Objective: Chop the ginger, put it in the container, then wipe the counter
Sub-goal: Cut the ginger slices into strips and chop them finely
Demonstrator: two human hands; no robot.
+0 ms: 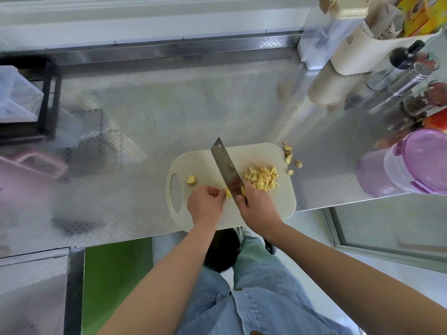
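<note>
Off to the right of the cream cutting board (200, 163), well apart from it, stands a clear tub with a purple clip-on lid (420, 163); the lid is on, and what the tub holds cannot be made out. Farther back on that same side, a cream caddy (350, 59) holds paper packets and a yellow packet (418, 15) whose printing is too blurred to read, and a steel shaker (401, 83) stands among small spice jars between the caddy and the tub. Far to the board's left, a clear bin (14, 97) sits in a black rack (48, 97). The board lies at the near edge of the steel counter (169, 112), its handle hole to the left. On it, the right hand (258, 209) grips the handle of a cleaver (226, 168), whose blade runs diagonally across the board's middle. The left hand (205, 204) pinches a ginger piece (227, 192) just left of the blade. A pile of chopped ginger (261, 178) lies on the board right of the blade, and an uncut ginger chunk (191, 180) rests near the handle hole. Ginger scraps (289, 155) lie on the counter just off the board's far right corner.
</note>
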